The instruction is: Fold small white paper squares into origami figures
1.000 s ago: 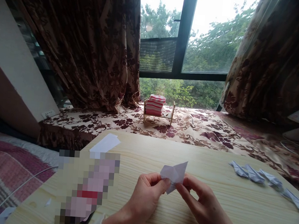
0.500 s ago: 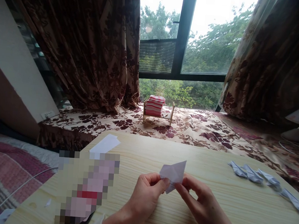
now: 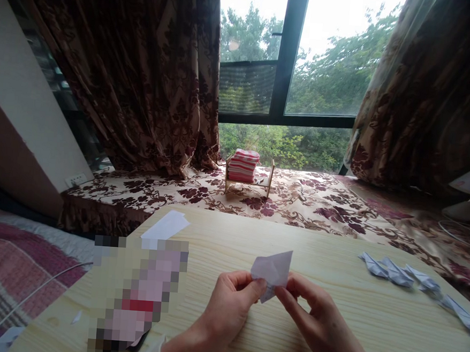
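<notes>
folded paper (image 3: 272, 270) unmoved (barely) — hands (image 3: 225, 309) steady

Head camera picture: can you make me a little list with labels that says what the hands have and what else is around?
Left hand: left hand pinches the folded paper at its left edge
Right hand: right hand pinches the same paper from the right
Paper: white, creased, held just above the wooden table
Right side of table: row of folded paper pieces
Far left of table: flat white sheet
Beyond table: tiny wooden bed with striped bedding, window, curtains
</notes>
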